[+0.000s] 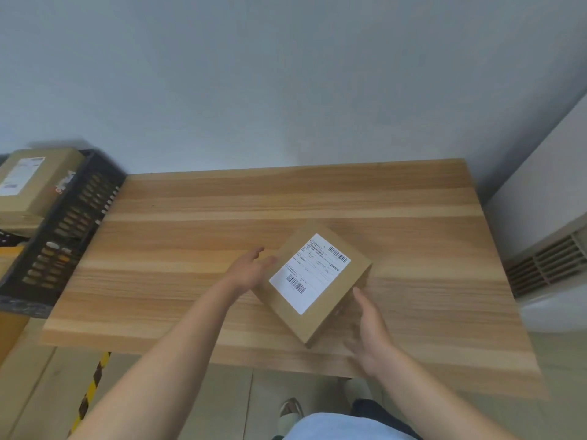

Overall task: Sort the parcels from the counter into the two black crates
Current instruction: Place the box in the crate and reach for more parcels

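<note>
On the wooden counter [190, 217] I count just one parcel [313, 281] left, label up and turned at an angle, so I judge the sort nearly finished. My left hand [249, 271] sits at its left edge and my right hand [370, 325] at its near right side, fingers spread and loose, flanking the box but not yet clamped on it. Off to the left, one black crate [63, 242] already holds at least one labelled box [35, 182], with more cardboard showing through its slats; I can't see the second crate from this view.
</note>
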